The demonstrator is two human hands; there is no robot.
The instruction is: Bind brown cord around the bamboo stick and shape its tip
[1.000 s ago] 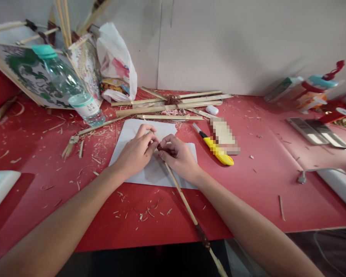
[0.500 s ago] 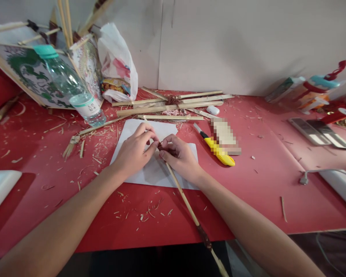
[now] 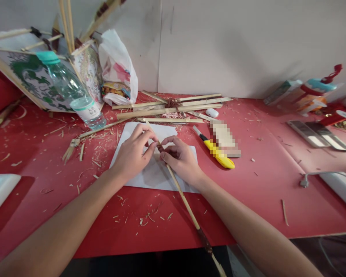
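Note:
A thin bamboo stick [image 3: 182, 194] runs slantwise from above the white paper [image 3: 145, 179] down past the table's front edge. Dark brown wrapping [image 3: 160, 147] goes round it between my hands, and a second brown-wrapped stretch [image 3: 204, 239] lies near its lower end. My left hand [image 3: 137, 152] pinches at the upper brown wrapping with thumb and fingertips. Close beside it, my right hand [image 3: 181, 157] has thumb and fingers closed on the stick just below. What lies inside the right fingers is partly hidden. A yellow utility knife [image 3: 223, 158] lies to the right of the paper, its blade out.
Several bamboo strips [image 3: 150, 113] lie behind the paper among shavings. A water bottle [image 3: 88, 111], a dragon-painted paper frame [image 3: 25, 77] and a plastic bag [image 3: 118, 65] stand back left. To the right are two dark flat objects [image 3: 308, 134] and a cable plug [image 3: 304, 181].
The view has shifted slightly, so things sit a little lower. My right index finger has lifted and straightened a little; both hands stay at the brown wrapping.

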